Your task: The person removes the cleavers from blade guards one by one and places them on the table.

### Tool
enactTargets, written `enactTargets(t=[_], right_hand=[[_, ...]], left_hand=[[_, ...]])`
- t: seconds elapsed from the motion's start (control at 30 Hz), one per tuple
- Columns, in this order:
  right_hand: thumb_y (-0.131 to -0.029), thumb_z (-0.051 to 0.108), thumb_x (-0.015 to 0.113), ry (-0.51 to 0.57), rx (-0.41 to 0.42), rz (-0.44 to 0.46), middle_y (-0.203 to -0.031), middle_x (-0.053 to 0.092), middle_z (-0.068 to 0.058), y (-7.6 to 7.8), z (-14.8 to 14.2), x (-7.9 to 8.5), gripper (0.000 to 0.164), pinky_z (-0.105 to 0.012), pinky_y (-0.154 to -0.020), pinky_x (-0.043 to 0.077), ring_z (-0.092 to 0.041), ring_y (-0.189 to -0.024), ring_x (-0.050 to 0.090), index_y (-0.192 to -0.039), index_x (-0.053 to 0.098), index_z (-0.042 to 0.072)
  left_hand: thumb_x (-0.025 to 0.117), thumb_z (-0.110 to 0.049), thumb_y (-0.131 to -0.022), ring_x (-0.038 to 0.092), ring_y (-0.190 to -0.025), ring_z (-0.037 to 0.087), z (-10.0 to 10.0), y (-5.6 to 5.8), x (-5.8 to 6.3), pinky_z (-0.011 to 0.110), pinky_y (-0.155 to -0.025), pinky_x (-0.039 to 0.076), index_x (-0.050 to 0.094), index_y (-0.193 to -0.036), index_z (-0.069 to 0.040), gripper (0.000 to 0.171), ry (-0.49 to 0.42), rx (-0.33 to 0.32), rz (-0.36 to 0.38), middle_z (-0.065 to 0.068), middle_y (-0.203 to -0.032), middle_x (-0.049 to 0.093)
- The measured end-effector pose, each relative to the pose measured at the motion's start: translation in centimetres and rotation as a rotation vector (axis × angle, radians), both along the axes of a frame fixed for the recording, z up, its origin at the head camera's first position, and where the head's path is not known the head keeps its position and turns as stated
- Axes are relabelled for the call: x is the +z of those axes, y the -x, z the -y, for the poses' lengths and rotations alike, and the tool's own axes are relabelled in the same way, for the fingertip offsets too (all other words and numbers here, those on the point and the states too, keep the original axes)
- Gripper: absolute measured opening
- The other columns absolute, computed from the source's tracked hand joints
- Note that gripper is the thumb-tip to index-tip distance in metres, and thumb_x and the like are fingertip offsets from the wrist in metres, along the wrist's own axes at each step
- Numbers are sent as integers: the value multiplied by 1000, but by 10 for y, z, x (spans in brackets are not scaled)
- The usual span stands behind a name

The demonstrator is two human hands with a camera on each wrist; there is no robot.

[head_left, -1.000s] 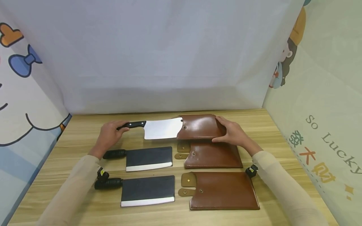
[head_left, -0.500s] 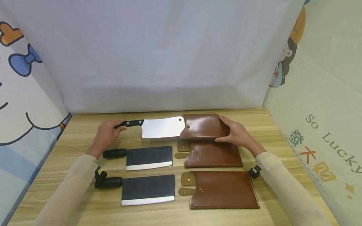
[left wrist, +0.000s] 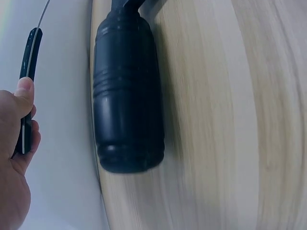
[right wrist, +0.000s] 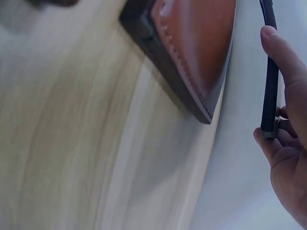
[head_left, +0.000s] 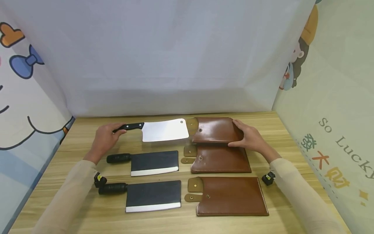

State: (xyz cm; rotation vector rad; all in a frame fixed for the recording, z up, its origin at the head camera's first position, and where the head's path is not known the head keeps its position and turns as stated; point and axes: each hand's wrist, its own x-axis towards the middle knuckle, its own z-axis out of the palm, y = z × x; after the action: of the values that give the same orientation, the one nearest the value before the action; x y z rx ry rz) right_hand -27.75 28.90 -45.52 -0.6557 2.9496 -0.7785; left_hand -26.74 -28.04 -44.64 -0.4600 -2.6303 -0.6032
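Note:
My left hand (head_left: 106,138) grips the black riveted handle of a cleaver (head_left: 166,130) with a bright silver blade, at the back of the table. The blade's tip end, with a round hole, lies right at the tan flap of a brown leather sheath (head_left: 216,130). That sheath is held at its far right end by my right hand (head_left: 249,138), thumb on the near edge and fingers on the far edge. In the left wrist view the thumb presses along the handle (left wrist: 28,91). The right wrist view shows the held sheath (right wrist: 269,91) edge-on between thumb and fingers.
Two dark cleavers, a middle one (head_left: 155,163) and a near one (head_left: 153,196), lie on the wooden table (head_left: 163,224). Right of them lie a middle brown sheath (head_left: 222,160) and a larger near sheath (head_left: 233,196), tan flaps facing left. Cloth walls stand behind and at both sides.
The silver cleaver has slid left out of the sheath, baring its whole blade and the tan flap. My right hand has moved right with the sheath.

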Motion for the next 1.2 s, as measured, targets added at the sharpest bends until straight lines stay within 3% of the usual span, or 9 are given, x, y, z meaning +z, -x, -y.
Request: enactTargets(t=[0.27, 0.7, 1.2], right_hand=[[-78, 44, 90, -13, -13, -8, -161, 31, -30, 5, -8, 1, 111, -63, -114, 36, -50, -145, 35, -158, 29, -5], [-79, 48, 88, -17, 5, 33, -162, 29, -30, 20, -4, -11, 112, -63, -115, 34, -49, -146, 33, -159, 28, -4], [-79, 47, 88, -45, 32, 34, -160, 32, -30, 33, 11, -18, 109, -62, -113, 37, -50, -144, 37, -159, 31, -1]], left_hand=[[78, -8, -90, 70, -97, 47, 14, 2, 0, 61, -80, 54, 71, -120, 7, 34, 6, 0, -16, 29, -112, 72], [76, -10, -93, 65, -106, 51, 25, 6, -6, 66, -89, 51, 70, -124, 6, 36, 62, -35, 64, 29, -120, 69], [74, -13, -94, 62, -115, 52, 34, 18, -14, 66, -98, 46, 68, -128, 6, 39, 80, -25, 147, 29, -125, 67]])
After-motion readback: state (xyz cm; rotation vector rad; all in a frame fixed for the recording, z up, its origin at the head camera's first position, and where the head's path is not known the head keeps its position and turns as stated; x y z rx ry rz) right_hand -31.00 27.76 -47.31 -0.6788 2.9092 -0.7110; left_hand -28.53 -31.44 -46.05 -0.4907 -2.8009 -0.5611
